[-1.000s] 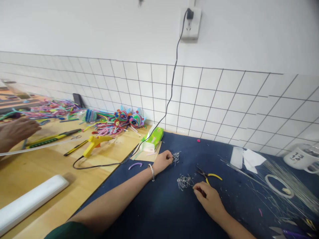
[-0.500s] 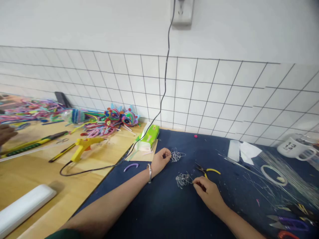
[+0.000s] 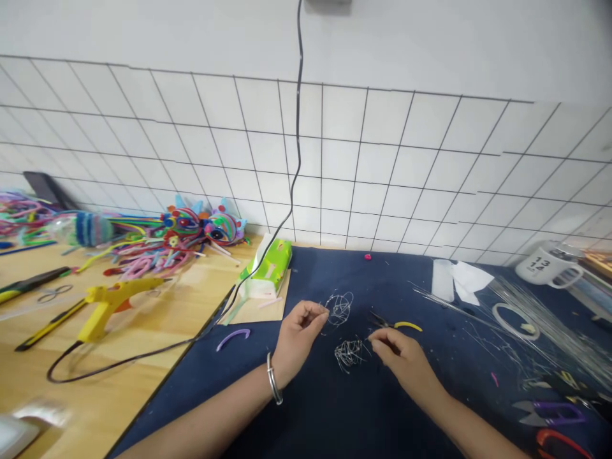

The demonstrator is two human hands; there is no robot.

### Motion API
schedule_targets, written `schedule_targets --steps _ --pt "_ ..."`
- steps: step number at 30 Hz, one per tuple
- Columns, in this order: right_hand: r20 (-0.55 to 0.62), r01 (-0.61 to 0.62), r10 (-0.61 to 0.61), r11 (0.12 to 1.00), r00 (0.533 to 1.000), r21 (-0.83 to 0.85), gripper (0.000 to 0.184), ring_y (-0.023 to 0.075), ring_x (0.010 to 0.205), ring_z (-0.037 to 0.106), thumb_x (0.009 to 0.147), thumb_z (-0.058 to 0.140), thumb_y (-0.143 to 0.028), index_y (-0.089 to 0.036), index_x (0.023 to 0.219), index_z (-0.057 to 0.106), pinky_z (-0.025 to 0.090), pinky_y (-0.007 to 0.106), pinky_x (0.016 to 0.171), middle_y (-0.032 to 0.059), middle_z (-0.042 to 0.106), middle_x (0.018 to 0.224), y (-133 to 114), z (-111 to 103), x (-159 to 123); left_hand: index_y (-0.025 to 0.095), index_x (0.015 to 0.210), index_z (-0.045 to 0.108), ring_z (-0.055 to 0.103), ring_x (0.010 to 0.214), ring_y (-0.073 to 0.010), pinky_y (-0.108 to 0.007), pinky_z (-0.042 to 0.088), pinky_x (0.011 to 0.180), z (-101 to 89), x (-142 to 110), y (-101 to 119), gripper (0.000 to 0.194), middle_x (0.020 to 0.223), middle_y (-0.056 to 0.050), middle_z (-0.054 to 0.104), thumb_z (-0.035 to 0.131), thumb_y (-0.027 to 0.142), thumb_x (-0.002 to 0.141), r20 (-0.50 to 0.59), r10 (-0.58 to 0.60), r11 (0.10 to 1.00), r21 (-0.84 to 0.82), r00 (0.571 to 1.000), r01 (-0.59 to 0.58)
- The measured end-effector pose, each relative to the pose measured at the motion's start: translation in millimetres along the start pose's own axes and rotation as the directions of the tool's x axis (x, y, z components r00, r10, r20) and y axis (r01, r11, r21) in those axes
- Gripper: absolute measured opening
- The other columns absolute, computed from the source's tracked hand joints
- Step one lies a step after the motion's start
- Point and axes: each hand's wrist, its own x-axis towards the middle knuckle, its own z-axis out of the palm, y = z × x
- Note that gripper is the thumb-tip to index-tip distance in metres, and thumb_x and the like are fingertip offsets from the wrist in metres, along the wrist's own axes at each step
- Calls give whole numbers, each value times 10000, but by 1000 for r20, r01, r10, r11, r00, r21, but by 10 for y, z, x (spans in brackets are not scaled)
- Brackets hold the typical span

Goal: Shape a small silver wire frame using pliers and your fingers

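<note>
My left hand (image 3: pixel 302 328), with a silver bangle on its wrist, pinches the edge of a loose, rounded wire frame (image 3: pixel 340 308) between thumb and fingers. Nearer to me is a second, denser bundle of bent silver wire (image 3: pixel 350 353). Beside that bundle's right end, my right hand (image 3: pixel 394 347) has thumb and forefinger closed together; a thin wire end seems to run into the pinch. Just behind the right hand lie pliers (image 3: pixel 406 326) with yellow handles, partly hidden by its fingers.
Left, on the wooden table, lie a yellow glue gun (image 3: pixel 102 303), a utility knife (image 3: pixel 50 325) and colourful pipe cleaners (image 3: pixel 143 261). A green tissue pack (image 3: pixel 270 268) sits behind. Right are straight wires (image 3: pixel 549 331), a white ring (image 3: pixel 502 326), purple snips (image 3: pixel 554 413) and a mug (image 3: pixel 545 264).
The view has shifted right. My left hand has come closer with the wire frame, which now shows its rounded outline more openly. My right hand stays by the denser bundle.
</note>
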Motion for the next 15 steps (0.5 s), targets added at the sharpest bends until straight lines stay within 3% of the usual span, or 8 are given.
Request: schedule_targets --steps 6,12,15 --pt "-46 -79 90 976 995 204 367 138 683 545 777 535 -432 -216 1074 541 421 247 585 15 589 820 -194 134 272 163 797 516 519 813 -120 -245 395 769 18 -102 151 93 858 -13 573 604 174 772 22 -17 977 -211 1000 21" --pt "97 -107 73 909 993 403 396 110 608 511 787 531 -418 -190 1109 502 386 220 504 17 577 777 -281 273 391 167 781 492 496 780 -100 -238 378 764 7 -153 275 93 835 -1 543 581 142 794 102 -68 911 -399 992 104" --pt "111 -104 58 878 992 468 355 96 597 494 777 554 -366 -193 1084 509 373 209 492 1 547 772 -302 331 406 168 779 481 494 776 -103 -250 378 770 -5 -167 295 95 823 -2 537 566 130 803 137 -95 876 -460 986 148"
